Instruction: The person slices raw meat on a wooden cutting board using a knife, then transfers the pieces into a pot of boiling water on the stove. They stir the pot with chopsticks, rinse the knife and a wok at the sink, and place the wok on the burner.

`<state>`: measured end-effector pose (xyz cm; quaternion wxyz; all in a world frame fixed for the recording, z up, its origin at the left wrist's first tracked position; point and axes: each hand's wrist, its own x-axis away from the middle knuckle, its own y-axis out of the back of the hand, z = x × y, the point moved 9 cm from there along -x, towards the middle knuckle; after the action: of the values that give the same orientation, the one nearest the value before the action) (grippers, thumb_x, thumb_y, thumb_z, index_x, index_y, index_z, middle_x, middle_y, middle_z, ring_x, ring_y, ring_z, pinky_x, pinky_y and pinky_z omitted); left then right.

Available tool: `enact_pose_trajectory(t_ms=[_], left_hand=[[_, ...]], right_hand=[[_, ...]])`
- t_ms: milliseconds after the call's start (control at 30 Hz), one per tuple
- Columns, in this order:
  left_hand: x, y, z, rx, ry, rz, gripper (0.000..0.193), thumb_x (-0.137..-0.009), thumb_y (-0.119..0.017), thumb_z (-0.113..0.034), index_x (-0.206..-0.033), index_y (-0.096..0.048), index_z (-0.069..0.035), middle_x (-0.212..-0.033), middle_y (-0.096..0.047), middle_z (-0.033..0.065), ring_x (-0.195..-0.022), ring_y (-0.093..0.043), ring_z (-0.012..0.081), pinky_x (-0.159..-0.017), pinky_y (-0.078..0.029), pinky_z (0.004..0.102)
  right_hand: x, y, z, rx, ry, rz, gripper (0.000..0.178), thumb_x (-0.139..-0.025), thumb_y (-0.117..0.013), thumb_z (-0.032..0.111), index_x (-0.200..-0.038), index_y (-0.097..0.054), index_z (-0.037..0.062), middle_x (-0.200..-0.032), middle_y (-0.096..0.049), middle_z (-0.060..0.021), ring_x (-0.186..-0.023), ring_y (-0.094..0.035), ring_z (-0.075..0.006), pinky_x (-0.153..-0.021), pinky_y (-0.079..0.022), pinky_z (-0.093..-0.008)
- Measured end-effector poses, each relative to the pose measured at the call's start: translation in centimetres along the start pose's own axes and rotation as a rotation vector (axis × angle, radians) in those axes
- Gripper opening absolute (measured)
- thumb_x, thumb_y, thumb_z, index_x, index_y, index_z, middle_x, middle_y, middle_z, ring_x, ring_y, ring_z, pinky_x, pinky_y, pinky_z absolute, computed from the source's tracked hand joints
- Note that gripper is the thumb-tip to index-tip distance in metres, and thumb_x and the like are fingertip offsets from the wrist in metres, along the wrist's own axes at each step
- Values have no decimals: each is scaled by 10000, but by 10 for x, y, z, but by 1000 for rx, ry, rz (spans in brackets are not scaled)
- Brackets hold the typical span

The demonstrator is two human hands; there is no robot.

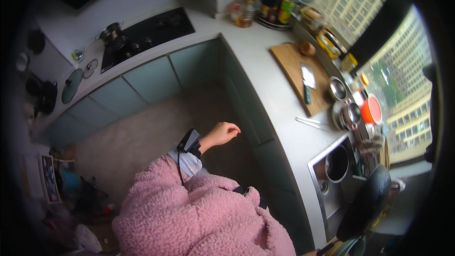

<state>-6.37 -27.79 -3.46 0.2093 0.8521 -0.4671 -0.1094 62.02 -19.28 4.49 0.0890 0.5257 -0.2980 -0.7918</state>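
My left hand (221,134) is held out over the floor, short of the cabinet fronts, with its fingers curled in and nothing visible in them. A black device (189,141) is strapped at that wrist, below a pink fleece sleeve. Only a sliver of my right hand (310,253) shows at the lower edge, its fingers hidden. Beside it is the dark handle end of a black frying pan (368,198), which stands tilted across the right side of the sink (310,170). Whether that hand grips the handle cannot be made out. A dark round pot (337,163) sits in the sink.
On the right counter lie a wooden cutting board (284,59) with a cleaver (307,77), and chopsticks (310,123). Metal bowls (338,88) and a red bowl (372,109) line the window side. A steel pot (111,33) stands on the black cooktop (163,28).
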Motion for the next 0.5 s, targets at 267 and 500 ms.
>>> enact_pose_trajectory(t_ms=[267,500], left_hand=[[31,193,123,177,165,-198,156,-843,-542,-97,-903,-655,-8,-756,-669,79,-730,-647,145,-664,-496,272],[50,303,177,312,229,-402,163,-884,-548,-120,-965,-642,-14,-774,-652,53,-714,-617,106,-626,-483,241]], right_hand=[[61,74,226,-604,449,305,204,-748,-682,226,-766,-653,25,-649,-626,-152,-563,-600,-306,-519,-454,-429],[244,80,586,-1300,394,1380,48,-802,-569,70,-796,-540,33,-587,-444,38,-509,-408,-40,-447,-308,-222]])
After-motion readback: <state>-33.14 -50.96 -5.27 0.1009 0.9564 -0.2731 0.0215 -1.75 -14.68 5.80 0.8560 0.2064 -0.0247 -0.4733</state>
